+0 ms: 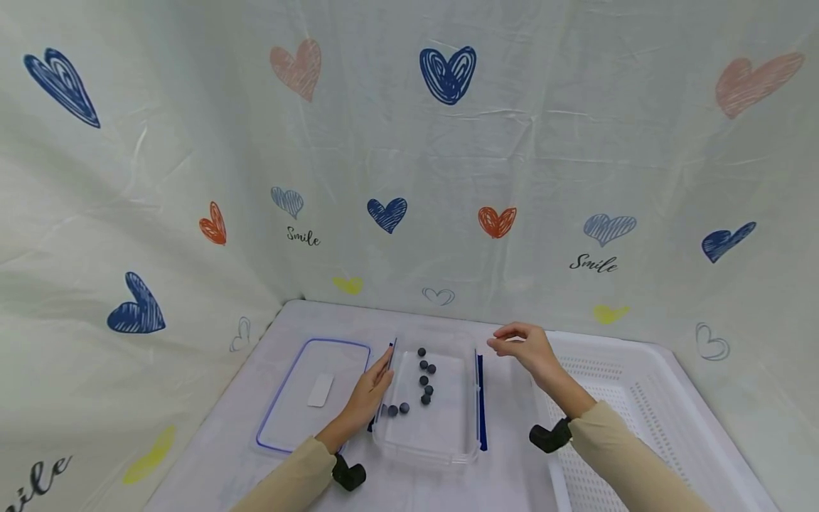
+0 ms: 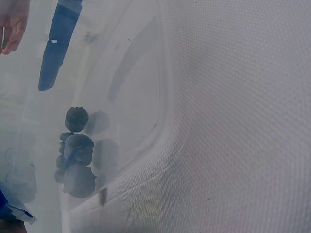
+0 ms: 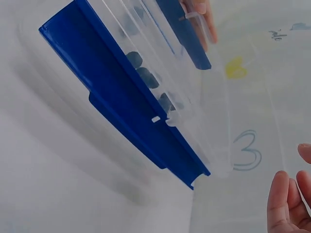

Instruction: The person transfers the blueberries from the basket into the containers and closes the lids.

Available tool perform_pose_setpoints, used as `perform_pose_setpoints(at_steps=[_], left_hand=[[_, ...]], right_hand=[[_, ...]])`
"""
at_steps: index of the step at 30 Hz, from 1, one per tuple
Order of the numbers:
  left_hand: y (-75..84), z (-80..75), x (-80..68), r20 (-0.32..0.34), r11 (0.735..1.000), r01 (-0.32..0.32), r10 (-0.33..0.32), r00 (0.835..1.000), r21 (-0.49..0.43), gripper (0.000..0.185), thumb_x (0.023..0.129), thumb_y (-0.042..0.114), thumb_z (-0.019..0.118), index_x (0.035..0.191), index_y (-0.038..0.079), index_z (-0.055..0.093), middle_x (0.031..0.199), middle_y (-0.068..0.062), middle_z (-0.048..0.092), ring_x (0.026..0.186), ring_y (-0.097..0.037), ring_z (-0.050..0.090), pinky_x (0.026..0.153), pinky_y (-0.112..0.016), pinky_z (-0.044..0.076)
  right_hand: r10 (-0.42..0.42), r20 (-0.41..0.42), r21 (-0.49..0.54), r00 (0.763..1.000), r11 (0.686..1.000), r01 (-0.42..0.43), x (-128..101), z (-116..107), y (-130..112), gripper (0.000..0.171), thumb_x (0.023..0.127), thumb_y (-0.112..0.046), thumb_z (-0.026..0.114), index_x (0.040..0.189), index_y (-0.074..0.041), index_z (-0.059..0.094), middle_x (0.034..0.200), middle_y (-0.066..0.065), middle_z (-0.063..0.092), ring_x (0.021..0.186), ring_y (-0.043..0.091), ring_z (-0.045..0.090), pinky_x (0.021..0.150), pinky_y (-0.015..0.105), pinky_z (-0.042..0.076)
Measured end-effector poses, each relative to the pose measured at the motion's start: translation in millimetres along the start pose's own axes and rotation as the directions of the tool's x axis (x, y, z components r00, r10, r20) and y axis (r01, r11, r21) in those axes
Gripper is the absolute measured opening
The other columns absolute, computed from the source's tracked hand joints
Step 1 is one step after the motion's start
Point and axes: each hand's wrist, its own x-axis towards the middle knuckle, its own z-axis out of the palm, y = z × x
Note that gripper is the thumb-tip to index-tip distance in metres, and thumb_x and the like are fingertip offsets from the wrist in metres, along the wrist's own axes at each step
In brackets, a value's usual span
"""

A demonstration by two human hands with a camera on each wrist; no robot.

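Note:
A clear plastic box [image 1: 429,454] stands on the white table, blue latch flaps [image 1: 483,405] hanging at its sides. Several blueberries [image 1: 424,380] lie inside, some in an uneven line and others by the near left corner. My left hand [image 1: 370,391] rests against the box's left wall with fingers extended. Just beyond the right rim, my right hand [image 1: 530,350] hovers in the air. In the right wrist view, a gap shows between thumb and fingers [image 3: 279,196], and nothing is visible in it. The left wrist view shows blueberries [image 2: 77,119] through the clear wall.
Left of the box lies a clear lid with a blue-edged rim [image 1: 281,446] and a white label [image 1: 320,390]. A large white perforated basket [image 1: 665,370] stands on the right, under my right forearm. A heart-printed curtain [image 1: 544,156] hangs behind the table.

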Motion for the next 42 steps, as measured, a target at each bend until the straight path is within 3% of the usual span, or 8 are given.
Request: perform_pose_setpoints(at_steps=[5,13,20,29,38,42], left_hand=[[3.3,0.0,0.3,0.001,1.0,0.0,0.0,1.0,0.0,0.051,0.109,0.006,0.039,0.153,-0.01,0.022,0.16,-0.026,0.017,0.147,-0.037,0.019,0.117,-0.044,0.021],[-2.5,-0.3,0.6,0.0,1.0,-0.003,0.003,1.0,0.006,0.053,0.109,0.016,0.041,0.156,-0.002,0.024,0.162,-0.019,0.02,0.148,-0.032,0.021,0.118,-0.039,0.022],[-5.2,-1.1,0.5,0.004,1.0,-0.02,0.02,1.0,0.007,0.053,0.11,0.018,0.041,0.156,-0.003,0.024,0.162,-0.02,0.019,0.148,-0.033,0.02,0.118,-0.039,0.021],[-2.7,-1.2,0.2,0.008,1.0,-0.015,0.014,1.0,0.01,0.054,0.11,0.019,0.041,0.156,-0.002,0.023,0.162,-0.019,0.019,0.148,-0.032,0.019,0.118,-0.039,0.022],[-1.6,-1.7,-0.3,0.002,0.999,0.005,-0.005,1.0,0.035,0.054,0.109,0.019,0.042,0.156,-0.001,0.024,0.162,-0.018,0.02,0.148,-0.032,0.021,0.119,-0.04,0.023],[-1.6,-1.6,0.0,0.002,0.999,-0.001,0.001,1.0,0.039,0.054,0.11,0.019,0.041,0.156,-0.001,0.024,0.162,-0.019,0.02,0.147,-0.033,0.022,0.118,-0.041,0.024]], right_hand=[[0.0,-0.048,0.029,0.999,1.0,0.001,-1.0,-14.2,5.6,0.032,0.087,-0.011,0.078,0.106,0.012,0.067,0.099,0.015,0.067,0.084,0.027,0.071,0.086,0.044,0.06],[0.014,-0.106,0.004,0.994,1.0,-0.014,-4.4,-34.3,12.6,0.034,0.09,-0.015,0.077,0.109,0.011,0.066,0.098,0.014,0.067,0.078,0.014,0.069,0.076,0.027,0.061],[0.026,-0.134,0.015,0.991,1.0,-0.024,-7.7,-46.6,20.6,0.032,0.092,-0.013,0.073,0.108,0.013,0.064,0.092,0.009,0.067,0.075,0.009,0.068,0.078,0.031,0.062],[0.074,-0.189,-0.02,0.979,0.997,-0.079,-10.1,-56.5,40.7,0.031,0.094,-0.012,0.07,0.11,0.014,0.063,0.091,0.009,0.068,0.078,0.016,0.07,0.078,0.031,0.062],[0.108,-0.201,-0.067,0.974,0.99,-0.123,-13.2,-63.2,66.9,0.029,0.092,-0.007,0.072,0.106,0.016,0.063,0.087,0.011,0.067,0.073,0.019,0.067,0.064,0.019,0.059],[0.118,-0.198,-0.095,0.973,0.986,-0.139,-14.1,-64.7,77.1,0.03,0.091,-0.008,0.073,0.106,0.016,0.063,0.086,0.011,0.069,0.075,0.023,0.069,0.067,0.024,0.06]])
